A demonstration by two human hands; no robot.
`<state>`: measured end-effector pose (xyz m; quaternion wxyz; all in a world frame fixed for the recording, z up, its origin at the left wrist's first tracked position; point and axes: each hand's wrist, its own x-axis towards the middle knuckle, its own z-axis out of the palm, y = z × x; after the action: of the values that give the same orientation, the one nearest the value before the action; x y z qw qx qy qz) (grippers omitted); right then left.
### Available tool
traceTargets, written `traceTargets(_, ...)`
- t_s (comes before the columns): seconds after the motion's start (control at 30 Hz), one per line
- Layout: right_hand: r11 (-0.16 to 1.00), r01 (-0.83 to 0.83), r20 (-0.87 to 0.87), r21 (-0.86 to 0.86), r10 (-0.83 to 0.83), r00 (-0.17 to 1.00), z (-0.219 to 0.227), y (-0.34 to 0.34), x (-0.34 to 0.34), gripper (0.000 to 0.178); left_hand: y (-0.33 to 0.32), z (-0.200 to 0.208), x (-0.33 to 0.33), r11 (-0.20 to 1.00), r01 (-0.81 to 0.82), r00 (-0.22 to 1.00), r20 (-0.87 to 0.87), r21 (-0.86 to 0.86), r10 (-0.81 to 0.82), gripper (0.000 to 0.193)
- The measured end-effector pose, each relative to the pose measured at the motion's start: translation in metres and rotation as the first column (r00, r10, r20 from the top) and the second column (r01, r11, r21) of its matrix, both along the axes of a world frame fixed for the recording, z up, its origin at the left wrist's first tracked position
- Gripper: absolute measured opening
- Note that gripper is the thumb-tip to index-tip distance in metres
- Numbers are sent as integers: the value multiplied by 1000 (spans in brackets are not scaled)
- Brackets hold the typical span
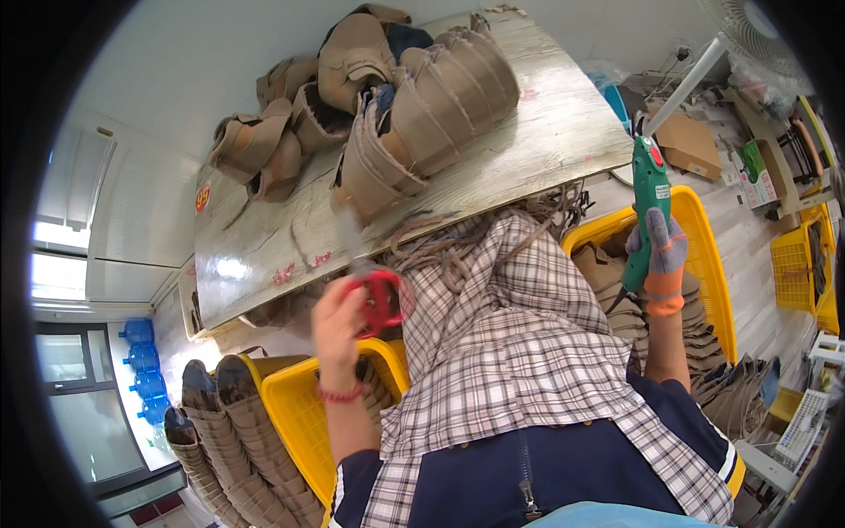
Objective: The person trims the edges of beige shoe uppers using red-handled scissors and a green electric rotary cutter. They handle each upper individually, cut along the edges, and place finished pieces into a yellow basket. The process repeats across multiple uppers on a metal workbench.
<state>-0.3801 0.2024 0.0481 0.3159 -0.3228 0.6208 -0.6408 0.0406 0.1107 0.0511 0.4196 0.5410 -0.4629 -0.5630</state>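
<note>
My left hand, bare with a red bracelet at the wrist, is closed on the red handles of a pair of scissors. The blades are blurred and point up toward the table edge. In a grey glove with an orange cuff, my right hand grips a green handheld power tool with a red button, its narrow dark tip upward. Nested stacks of beige caps lie on the table in front of me. Brownish strips of cloth hang over the table edge onto my checked apron.
A yellow crate of stacked caps stands under my right arm, another yellow crate by my left. More cap stacks stand at the lower left. A white fan, a cardboard box and blue water bottles are farther off.
</note>
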Motion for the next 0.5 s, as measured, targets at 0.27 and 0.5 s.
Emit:
traceTargets(0.27,995,29,97,-97,-20,995,10,8,6,44,-145,-93,-270,784,571,748,-549,244,-374,21)
traceTargets(0.5,994,41,71,-103,-34,997,7,21,8,43,-136,-121,-296,640,186,963,268,-746,33,30)
